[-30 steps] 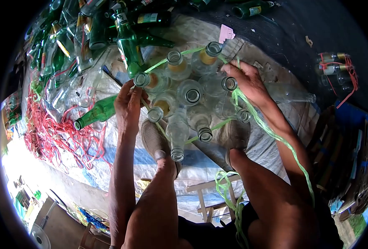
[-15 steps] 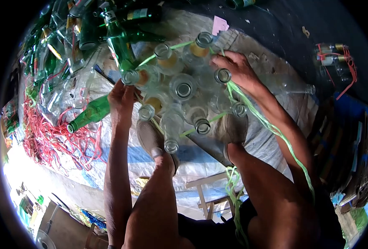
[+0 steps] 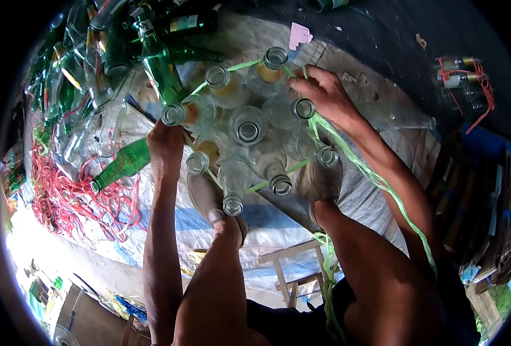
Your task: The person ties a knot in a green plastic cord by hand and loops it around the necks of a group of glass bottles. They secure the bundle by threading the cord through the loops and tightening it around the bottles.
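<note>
Several clear glass bottles (image 3: 248, 124) stand upright in a cluster over my feet, mouths toward me, some with yellowish labels. Light-green plastic string (image 3: 245, 66) runs around their necks. My left hand (image 3: 166, 141) is closed on the leftmost clear bottle (image 3: 193, 112); some of its fingers are hidden behind the glass. At the upper right of the cluster, my right hand (image 3: 323, 95) is closed on the string, its fingertips bent in beside a bottle neck. A long tail of this string hangs along my right forearm to my lap.
Green bottles (image 3: 158, 60) and clear ones lie piled at upper left. One green bottle (image 3: 123, 166) lies beside my left wrist, near tangled red string (image 3: 88, 196). A tied bottle bundle (image 3: 462, 79) lies at right, above stacked cardboard (image 3: 483, 213). A wooden stool (image 3: 290, 254) stands below.
The bottle cluster has shifted slightly left in view, its upper bottles leaning a little, and both hands have moved with it. Each hand keeps its grip.
</note>
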A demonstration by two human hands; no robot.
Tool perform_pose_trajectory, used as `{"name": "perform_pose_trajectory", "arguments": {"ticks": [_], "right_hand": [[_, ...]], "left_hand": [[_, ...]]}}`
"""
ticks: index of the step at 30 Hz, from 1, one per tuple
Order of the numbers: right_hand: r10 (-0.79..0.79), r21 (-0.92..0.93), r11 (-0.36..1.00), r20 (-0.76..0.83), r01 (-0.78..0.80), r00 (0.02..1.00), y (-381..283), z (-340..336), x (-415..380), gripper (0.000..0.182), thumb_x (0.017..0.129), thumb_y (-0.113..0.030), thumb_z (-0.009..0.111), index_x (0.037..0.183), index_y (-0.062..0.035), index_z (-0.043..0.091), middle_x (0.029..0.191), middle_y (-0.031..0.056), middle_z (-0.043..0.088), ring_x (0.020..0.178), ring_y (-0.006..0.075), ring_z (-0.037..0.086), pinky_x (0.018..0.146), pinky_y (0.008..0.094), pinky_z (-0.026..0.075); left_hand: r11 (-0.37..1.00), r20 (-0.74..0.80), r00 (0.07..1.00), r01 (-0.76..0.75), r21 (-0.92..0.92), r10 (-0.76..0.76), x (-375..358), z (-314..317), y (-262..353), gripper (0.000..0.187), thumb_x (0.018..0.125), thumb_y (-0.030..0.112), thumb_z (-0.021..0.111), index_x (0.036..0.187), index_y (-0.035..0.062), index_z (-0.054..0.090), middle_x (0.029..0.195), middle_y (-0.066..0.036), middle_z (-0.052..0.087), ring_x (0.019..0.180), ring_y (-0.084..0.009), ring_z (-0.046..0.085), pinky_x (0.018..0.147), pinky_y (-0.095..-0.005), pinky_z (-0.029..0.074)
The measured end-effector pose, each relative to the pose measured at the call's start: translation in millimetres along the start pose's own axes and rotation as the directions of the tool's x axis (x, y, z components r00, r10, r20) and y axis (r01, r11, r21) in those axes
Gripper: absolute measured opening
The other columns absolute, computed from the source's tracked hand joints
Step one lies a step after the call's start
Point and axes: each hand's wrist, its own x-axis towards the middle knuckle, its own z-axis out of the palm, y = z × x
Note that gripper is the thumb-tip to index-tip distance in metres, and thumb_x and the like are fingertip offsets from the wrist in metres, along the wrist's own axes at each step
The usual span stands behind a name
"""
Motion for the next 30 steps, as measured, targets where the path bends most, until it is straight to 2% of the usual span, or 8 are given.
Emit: {"name": "perform_pose_trajectory", "arguments": {"ticks": [1,2,5,6,12,18,21,30], "right_hand": [[-0.017,0.034,0.999,-0.004,0.017,1.000,-1.9,1.1,0.3,0.028,0.093,-0.022,0.070,0.107,0.0021,0.068,0.077,0.0023,0.062,0.073,0.0075,0.058,0.068,0.0272,0.047],[-0.033,0.068,0.997,-0.010,0.033,0.999,-4.6,2.7,0.5,0.028,0.093,-0.021,0.070,0.108,0.0017,0.068,0.078,0.0018,0.062,0.074,0.0073,0.059,0.068,0.0268,0.047],[-0.073,0.130,0.989,-0.014,0.074,0.997,-2.7,3.6,6.1,0.028,0.094,-0.018,0.070,0.115,0.0007,0.066,0.083,0.0007,0.064,0.076,0.0073,0.060,0.070,0.0264,0.049],[-0.076,0.174,0.982,-0.008,0.076,0.997,-3.9,3.7,7.6,0.028,0.094,-0.018,0.070,0.115,0.0005,0.067,0.083,0.0008,0.065,0.076,0.0073,0.060,0.070,0.0268,0.049],[-0.047,0.264,0.964,0.077,0.025,0.996,-8.3,-3.5,12.1,0.021,0.096,-0.011,0.067,0.114,-0.0012,0.066,0.084,0.0010,0.063,0.070,0.0098,0.060,0.065,0.0272,0.048],[-0.131,0.204,0.973,0.116,0.106,0.985,-15.4,-8.2,19.4,0.020,0.099,-0.015,0.063,0.111,0.0005,0.067,0.077,0.0033,0.065,0.067,0.0112,0.063,0.062,0.0295,0.051],[-0.135,0.239,0.966,0.141,0.099,0.981,-17.0,-9.1,23.6,0.017,0.102,-0.015,0.061,0.107,0.0003,0.067,0.076,0.0029,0.064,0.065,0.0105,0.062,0.061,0.0288,0.050],[-0.116,0.229,0.971,0.174,0.074,0.978,-15.9,-4.7,36.0,0.020,0.105,-0.018,0.058,0.105,-0.0006,0.067,0.073,0.0014,0.061,0.061,0.0090,0.058,0.056,0.0286,0.046]], "left_hand": [[0.994,-0.015,1.000,-0.013,0.109,0.015,-1.3,-0.4,4.0,0.017,0.099,0.006,0.059,0.108,0.0008,0.072,0.078,-0.005,0.073,0.067,-0.0111,0.067,0.060,-0.0274,0.053],[0.993,0.013,1.000,-0.011,0.115,0.009,-1.8,-2.3,5.8,0.018,0.100,0.008,0.061,0.112,0.0007,0.072,0.085,-0.005,0.074,0.069,-0.0111,0.068,0.059,-0.0268,0.052],[0.996,0.093,0.995,-0.029,-0.082,0.036,-1.1,-6.5,-0.3,0.023,0.102,0.015,0.064,0.118,0.0006,0.071,0.094,-0.005,0.075,0.073,-0.0114,0.068,0.061,-0.0269,0.054],[0.996,0.121,0.993,0.023,-0.091,-0.012,-0.4,-8.3,4.6,0.028,0.103,0.021,0.066,0.123,0.0014,0.070,0.101,-0.006,0.075,0.079,-0.0123,0.071,0.065,-0.0275,0.058],[0.989,0.162,0.985,0.083,-0.119,-0.063,1.1,-9.4,15.4,0.029,0.104,0.023,0.065,0.123,0.0027,0.071,0.102,-0.007,0.076,0.085,-0.0132,0.074,0.071,-0.0279,0.063],[0.985,0.204,0.979,0.051,-0.166,-0.017,5.9,-11.0,19.9,0.028,0.102,0.025,0.068,0.117,0.0030,0.073,0.095,-0.005,0.076,0.078,-0.0094,0.071,0.068,-0.0255,0.060],[0.993,0.200,0.979,0.052,-0.104,-0.030,11.1,-12.7,20.2,0.027,0.101,0.025,0.068,0.114,0.0028,0.074,0.090,-0.004,0.075,0.072,-0.0072,0.068,0.065,-0.0235,0.057],[0.995,0.211,0.977,0.045,-0.090,-0.025,16.3,-11.2,23.7,0.020,0.099,0.013,0.065,0.113,0.0013,0.072,0.088,-0.003,0.073,0.070,-0.0074,0.066,0.064,-0.0237,0.055]]}}
